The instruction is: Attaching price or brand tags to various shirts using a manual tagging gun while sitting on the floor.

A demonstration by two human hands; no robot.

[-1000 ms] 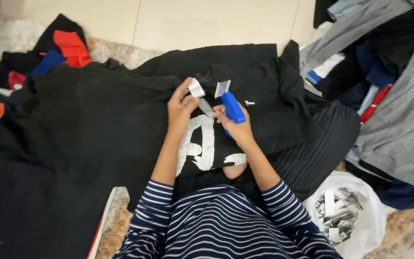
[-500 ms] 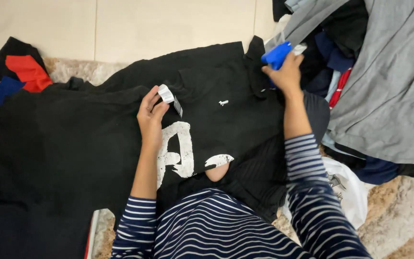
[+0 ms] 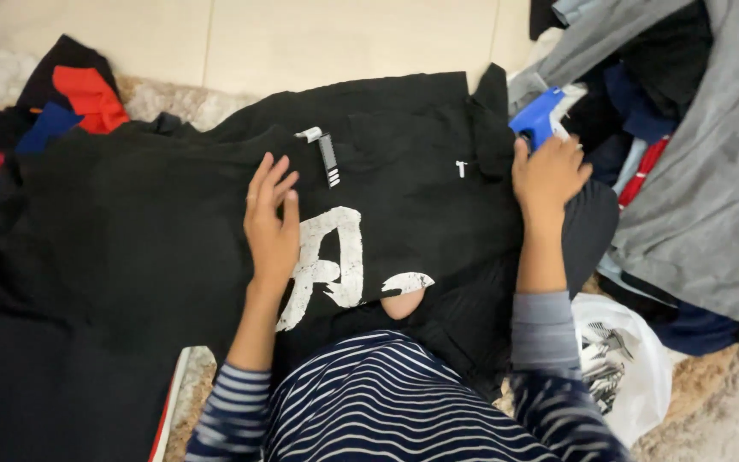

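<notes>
Black cloth fills most of the scene: a black T-shirt (image 3: 173,222) with a white printed figure lies spread across the person's lap and over a pale shaggy rug (image 3: 173,103) on the tiled floor. To the right, a heap of clothes is topped by a large grey garment (image 3: 712,197), with dark blue and red pieces showing beneath it. At far left lies a smaller pile of dark clothing with a red-orange piece (image 3: 87,96). A white plastic bag (image 3: 622,364) sits by the person's right side, below the grey garment. The left hand (image 3: 271,218) rests flat on the shirt, fingers spread and closed on nothing, just beside the white print. The right hand (image 3: 549,175) is clamped on a blue plastic tagging tool (image 3: 536,120) at the shirt's right edge, against the clothes heap. A small white-and-black tag (image 3: 325,154) lies on the shirt just above the left hand.
</notes>
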